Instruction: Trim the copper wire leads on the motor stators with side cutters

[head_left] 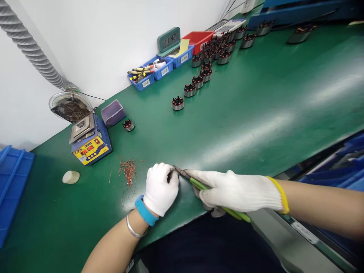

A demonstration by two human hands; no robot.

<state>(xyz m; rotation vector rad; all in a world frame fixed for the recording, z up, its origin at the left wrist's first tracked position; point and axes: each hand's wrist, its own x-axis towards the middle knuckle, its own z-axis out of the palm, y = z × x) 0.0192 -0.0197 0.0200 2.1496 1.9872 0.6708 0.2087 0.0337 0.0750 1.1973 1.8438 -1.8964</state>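
Observation:
Near the front edge of the bench, my left hand [162,188], in a white glove, is curled round a small motor stator [170,176]. Only a dark part of it shows between thumb and fingers; the rest is hidden. My right hand [218,188], gloved in white with a yellow cuff, grips green-handled cutting pliers [200,184]. Their pointed jaws reach to the fingers of my left hand, at the stator. Just left of my left hand lies a loose pile of copper wire clippings [129,172].
Several wound stators [178,103] run in a line to a cluster at the back. A soldering unit [91,142], a purple bin [113,112] and a single stator [128,125] stand left. Tool trays [164,70], a clock [168,40] and a red bin [196,40] line the wall.

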